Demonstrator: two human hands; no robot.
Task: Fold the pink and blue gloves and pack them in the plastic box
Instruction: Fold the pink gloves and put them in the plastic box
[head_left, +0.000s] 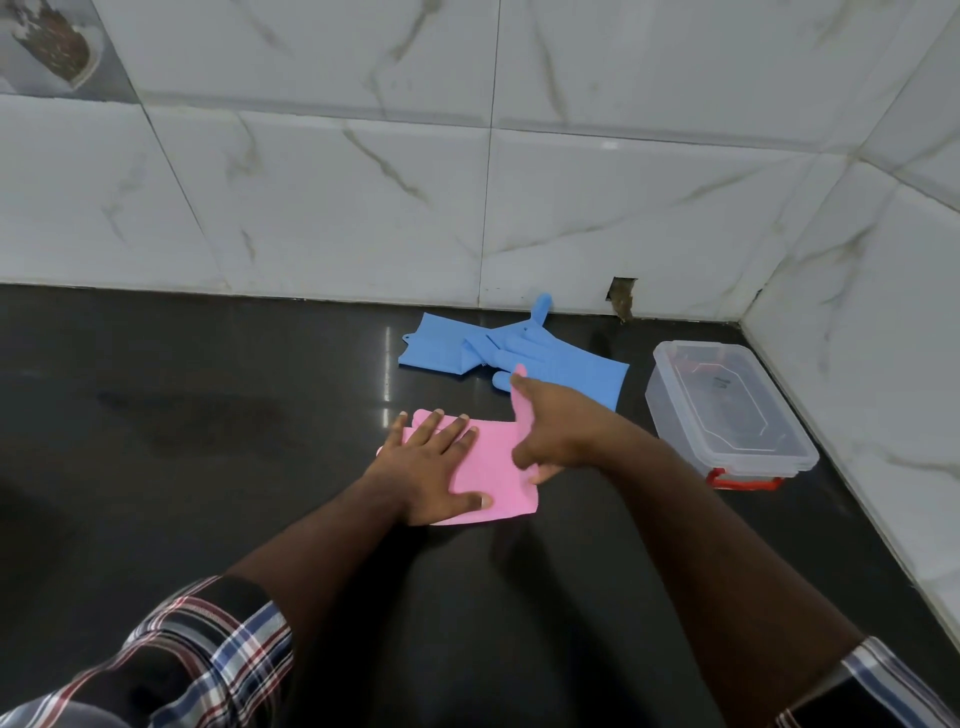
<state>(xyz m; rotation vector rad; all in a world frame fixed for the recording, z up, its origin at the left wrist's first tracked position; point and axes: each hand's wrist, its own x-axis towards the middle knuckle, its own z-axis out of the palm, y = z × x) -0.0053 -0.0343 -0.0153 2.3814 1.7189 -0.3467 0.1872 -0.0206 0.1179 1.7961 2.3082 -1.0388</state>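
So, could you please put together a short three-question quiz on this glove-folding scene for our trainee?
1. True or false: the left hand presses flat on the pink glove.
2. Where do the blue gloves lie? A) in the plastic box B) on the dark counter by the tiled wall C) under the pink glove
3. Fill in: the right hand lifts one part of the pink glove to ____ it.

Key: 1 true. 2 B; the lidded plastic box with a red latch stands to their right. 3 fold.
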